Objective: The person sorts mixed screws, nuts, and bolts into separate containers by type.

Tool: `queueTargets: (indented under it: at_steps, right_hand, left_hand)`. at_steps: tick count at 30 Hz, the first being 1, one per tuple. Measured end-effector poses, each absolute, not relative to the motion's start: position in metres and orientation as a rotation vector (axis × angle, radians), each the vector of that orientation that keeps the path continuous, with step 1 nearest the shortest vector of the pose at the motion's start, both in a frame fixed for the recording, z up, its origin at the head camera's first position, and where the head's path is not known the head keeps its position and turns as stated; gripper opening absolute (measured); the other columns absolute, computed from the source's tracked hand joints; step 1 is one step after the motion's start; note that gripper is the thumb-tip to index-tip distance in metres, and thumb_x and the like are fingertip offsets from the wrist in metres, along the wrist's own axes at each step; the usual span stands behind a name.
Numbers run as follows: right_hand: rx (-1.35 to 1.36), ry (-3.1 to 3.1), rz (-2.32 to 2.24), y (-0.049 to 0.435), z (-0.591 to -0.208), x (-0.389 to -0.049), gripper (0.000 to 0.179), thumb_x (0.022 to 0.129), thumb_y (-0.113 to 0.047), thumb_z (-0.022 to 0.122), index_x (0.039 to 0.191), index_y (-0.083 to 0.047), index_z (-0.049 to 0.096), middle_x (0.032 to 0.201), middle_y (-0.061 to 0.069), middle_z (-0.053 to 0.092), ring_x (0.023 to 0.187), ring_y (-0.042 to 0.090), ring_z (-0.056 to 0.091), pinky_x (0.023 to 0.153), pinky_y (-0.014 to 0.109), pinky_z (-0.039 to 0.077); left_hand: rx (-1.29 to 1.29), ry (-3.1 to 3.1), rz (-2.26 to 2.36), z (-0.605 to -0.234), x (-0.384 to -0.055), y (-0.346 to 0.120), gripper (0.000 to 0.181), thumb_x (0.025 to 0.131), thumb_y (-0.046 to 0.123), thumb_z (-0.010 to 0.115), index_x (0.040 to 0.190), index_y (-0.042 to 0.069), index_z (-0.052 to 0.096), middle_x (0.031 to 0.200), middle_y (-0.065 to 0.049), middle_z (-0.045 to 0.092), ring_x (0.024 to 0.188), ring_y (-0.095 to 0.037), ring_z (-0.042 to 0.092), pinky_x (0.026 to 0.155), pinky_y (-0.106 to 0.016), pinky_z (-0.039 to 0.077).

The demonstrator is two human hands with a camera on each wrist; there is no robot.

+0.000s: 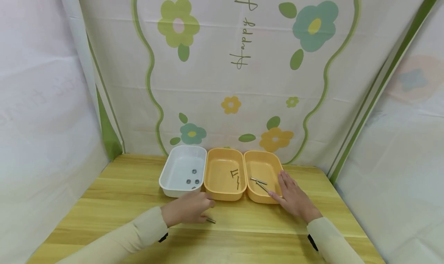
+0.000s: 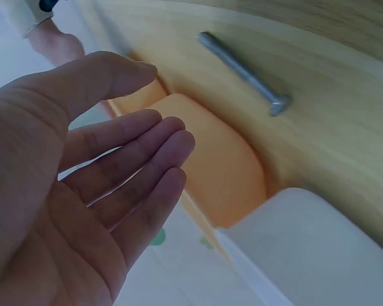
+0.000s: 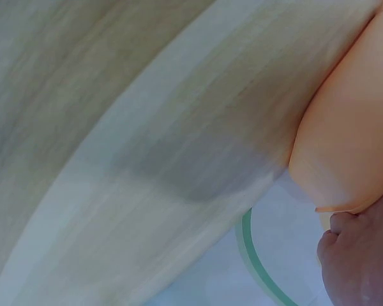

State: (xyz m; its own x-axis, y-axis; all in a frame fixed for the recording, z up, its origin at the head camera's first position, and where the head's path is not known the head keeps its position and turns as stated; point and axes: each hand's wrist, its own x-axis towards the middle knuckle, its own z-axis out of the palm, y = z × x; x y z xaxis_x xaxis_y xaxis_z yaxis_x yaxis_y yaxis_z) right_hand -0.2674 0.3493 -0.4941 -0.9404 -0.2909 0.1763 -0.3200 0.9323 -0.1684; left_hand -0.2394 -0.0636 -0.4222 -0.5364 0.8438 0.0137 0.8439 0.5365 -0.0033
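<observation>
On the table in front of the boxes lies a metal bolt, its shank partly covered by my left hand in the head view. That hand hovers by the bolt with relaxed, slightly bent fingers, holding nothing in the left wrist view. My right hand rests against the right orange box, fingers along its side rim and thumb at its front corner. Two long bolts lie inside that box. Only part of the right hand shows in the right wrist view.
A white box with several nuts stands at the left. Touching it is the middle orange box, which holds several small screws. All three boxes stand against a flowered cloth at the table's back edge.
</observation>
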Motion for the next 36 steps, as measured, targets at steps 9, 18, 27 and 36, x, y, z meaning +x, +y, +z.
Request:
queueTargets:
  at_steps: [9, 18, 27, 36]
  right_hand:
    - [0.461, -2.952, 0.285, 0.348, -0.493, -0.267, 0.095, 0.107, -0.062, 0.044, 0.164, 0.01, 0.02, 0.173, 0.031, 0.017, 0.161, 0.048, 0.019, 0.128, 0.066, 0.025]
    - [0.461, -2.959, 0.294, 0.349, -0.493, -0.268, 0.096, 0.107, -0.064, 0.044, 0.164, 0.01, 0.019, 0.173, 0.031, 0.017, 0.161, 0.048, 0.018, 0.128, 0.066, 0.023]
    - [0.476, -2.949, 0.314, 0.348, -0.492, -0.267, 0.097, 0.107, -0.063, 0.044, 0.164, 0.01, 0.017, 0.173, 0.032, 0.016, 0.161, 0.049, 0.018, 0.128, 0.066, 0.023]
    - [0.46, -2.946, 0.291, 0.348, -0.492, -0.266, 0.094, 0.108, -0.061, 0.045, 0.164, 0.011, 0.019, 0.172, 0.032, 0.018, 0.161, 0.048, 0.02, 0.128, 0.065, 0.024]
  left_hand:
    - [-1.446, -2.752, 0.0, -0.445, -0.245, -0.082, 0.019, 0.082, 0.016, 0.088, 0.096, 0.014, 0.076, 0.085, 0.007, 0.07, 0.067, -0.002, 0.049, 0.062, -0.018, 0.047]
    - [-1.462, -2.76, -0.162, -0.459, -0.248, -0.088, 0.017, 0.08, 0.003, 0.083, 0.081, 0.014, 0.071, 0.079, 0.006, 0.065, 0.066, -0.001, 0.046, 0.059, -0.017, 0.045]
    - [-1.498, -2.733, -0.278, -0.466, -0.253, -0.09, 0.021, 0.078, -0.005, 0.08, 0.075, 0.013, 0.071, 0.074, 0.004, 0.065, 0.064, 0.0, 0.041, 0.057, -0.016, 0.038]
    - [-1.5, -2.77, -0.284, -0.469, -0.254, -0.089, 0.022, 0.075, -0.006, 0.077, 0.072, 0.015, 0.069, 0.073, 0.007, 0.063, 0.064, 0.0, 0.041, 0.057, -0.016, 0.038]
